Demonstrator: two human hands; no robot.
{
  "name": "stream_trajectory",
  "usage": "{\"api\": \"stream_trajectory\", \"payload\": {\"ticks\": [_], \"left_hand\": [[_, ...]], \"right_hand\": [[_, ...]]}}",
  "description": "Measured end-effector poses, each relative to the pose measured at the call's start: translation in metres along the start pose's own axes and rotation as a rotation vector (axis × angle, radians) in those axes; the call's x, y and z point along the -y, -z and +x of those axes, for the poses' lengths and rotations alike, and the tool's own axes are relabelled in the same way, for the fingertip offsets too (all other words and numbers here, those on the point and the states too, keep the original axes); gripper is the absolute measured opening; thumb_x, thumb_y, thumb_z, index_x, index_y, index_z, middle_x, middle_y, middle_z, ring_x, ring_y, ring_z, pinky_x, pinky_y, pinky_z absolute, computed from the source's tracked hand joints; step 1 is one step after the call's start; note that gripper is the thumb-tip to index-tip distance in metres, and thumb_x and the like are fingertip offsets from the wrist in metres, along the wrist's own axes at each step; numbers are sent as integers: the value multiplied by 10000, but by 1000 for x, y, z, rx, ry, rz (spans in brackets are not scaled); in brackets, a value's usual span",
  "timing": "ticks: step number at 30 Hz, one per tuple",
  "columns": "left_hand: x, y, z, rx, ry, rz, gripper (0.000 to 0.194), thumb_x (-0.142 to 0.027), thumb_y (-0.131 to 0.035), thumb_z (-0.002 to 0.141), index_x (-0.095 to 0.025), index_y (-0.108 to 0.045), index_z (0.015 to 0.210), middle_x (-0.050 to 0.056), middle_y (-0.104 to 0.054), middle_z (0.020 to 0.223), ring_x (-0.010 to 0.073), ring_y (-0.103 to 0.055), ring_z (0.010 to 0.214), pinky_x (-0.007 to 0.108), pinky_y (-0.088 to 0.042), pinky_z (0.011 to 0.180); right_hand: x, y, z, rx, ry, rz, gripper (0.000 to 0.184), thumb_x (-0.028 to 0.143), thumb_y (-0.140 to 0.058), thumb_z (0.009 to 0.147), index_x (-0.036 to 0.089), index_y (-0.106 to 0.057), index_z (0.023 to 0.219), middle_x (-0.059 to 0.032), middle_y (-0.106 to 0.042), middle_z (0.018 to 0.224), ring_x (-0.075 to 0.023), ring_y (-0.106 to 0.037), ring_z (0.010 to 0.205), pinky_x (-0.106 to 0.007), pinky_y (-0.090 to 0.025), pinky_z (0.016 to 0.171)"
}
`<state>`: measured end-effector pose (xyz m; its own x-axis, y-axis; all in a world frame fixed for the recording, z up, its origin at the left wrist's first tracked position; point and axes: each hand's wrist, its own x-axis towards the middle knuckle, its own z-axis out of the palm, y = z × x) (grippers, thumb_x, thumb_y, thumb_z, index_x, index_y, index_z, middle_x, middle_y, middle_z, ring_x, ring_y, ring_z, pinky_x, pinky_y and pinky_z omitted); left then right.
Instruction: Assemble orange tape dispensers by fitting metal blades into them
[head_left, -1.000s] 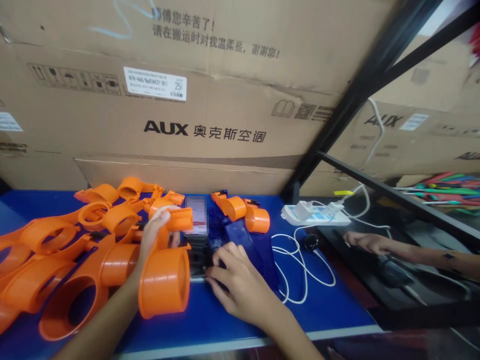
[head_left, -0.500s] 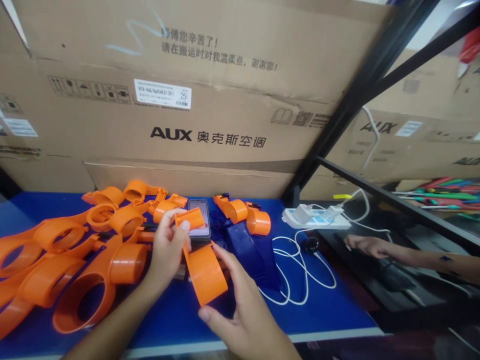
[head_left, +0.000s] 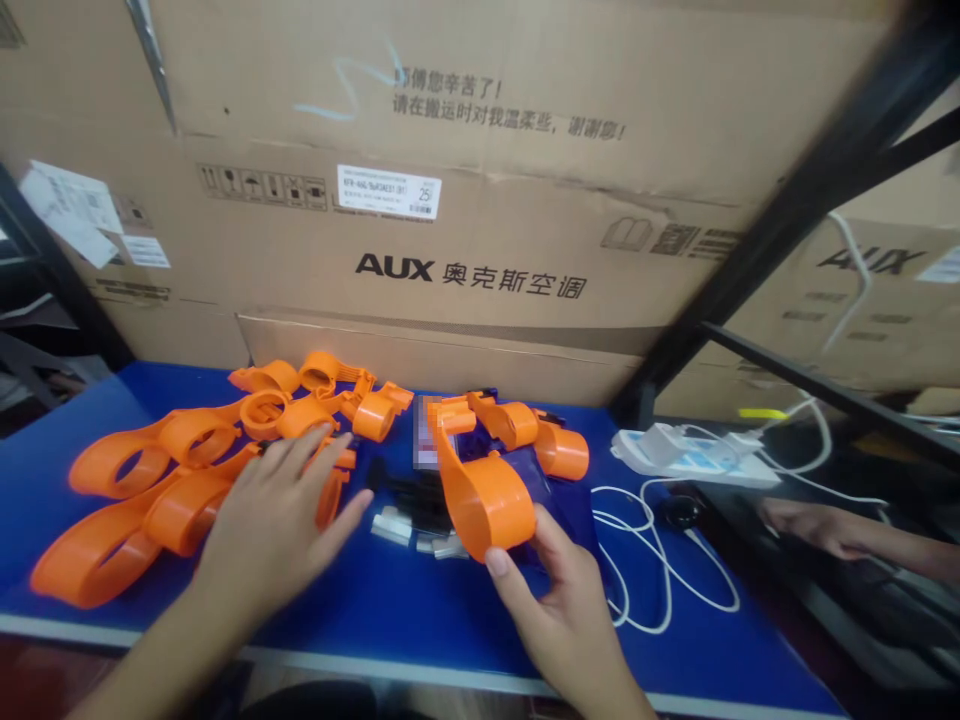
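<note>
The fingers of the right hand pinch the lower rim of an orange ringed part, just right of the frame's centre. Half a second ago the left hand held it too; now that hand is released and spread over the orange parts at centre left, contact unclear. Silvery pieces show more fully on the blue tabletop, lower centre.

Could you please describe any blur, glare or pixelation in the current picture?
Head view: the co-worker's hand at far right is dim and blurred; fine print on the white label is soft; the orange ring in the right hand shows pale sheen; mosaic blocks cover part of the phone.
</note>
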<state>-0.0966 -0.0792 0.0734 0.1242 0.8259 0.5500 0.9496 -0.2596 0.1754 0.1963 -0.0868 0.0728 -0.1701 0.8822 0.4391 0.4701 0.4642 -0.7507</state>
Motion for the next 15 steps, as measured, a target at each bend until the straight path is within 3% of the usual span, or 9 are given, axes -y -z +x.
{"api": "stream_trajectory", "payload": {"ticks": [3, 6, 9, 15], "left_hand": [[23, -3, -7, 39, -1, 194, 578, -561, -614, 913, -226, -635, 1384, 171, -700, 1296, 422, -622, 1179, 608, -471, 991], [32, -11, -15, 46, -39, 218, 422, -446, -600, 937, -243, -694, 1295, 133, -750, 1106, 355, -674, 1041, 529, -498, 952], [36, -16, -20, -31, -43, 170, 368, -359, -618, 922, -253, -710, 1262, 103, -752, 1028, 312, -684, 972, 465, -516, 923], [42, -10, -16, -268, 48, -92, 458, -367, -688, 894, -291, -651, 1344, 79, -735, 1140, 282, -697, 1011, 397, -528, 908]], "right_hand": [[7, -9, 5, 36, 0, -30, 200, 409, -644, 958, 211, -664, 966, -11, -718, 824, -181, -662, 719, -270, -508, 684], [15, -19, 8, 71, -1, -63, 204, 414, -669, 941, 212, -672, 908, -1, -708, 770, -171, -643, 674, -268, -485, 659], [21, -27, 8, 93, -21, -92, 221, 422, -685, 928, 210, -675, 866, -7, -711, 763, -170, -636, 661, -270, -471, 633], [29, -39, 5, 80, -49, -60, 225, 431, -652, 944, 219, -717, 905, -26, -724, 765, -184, -632, 647, -291, -464, 603]]}}
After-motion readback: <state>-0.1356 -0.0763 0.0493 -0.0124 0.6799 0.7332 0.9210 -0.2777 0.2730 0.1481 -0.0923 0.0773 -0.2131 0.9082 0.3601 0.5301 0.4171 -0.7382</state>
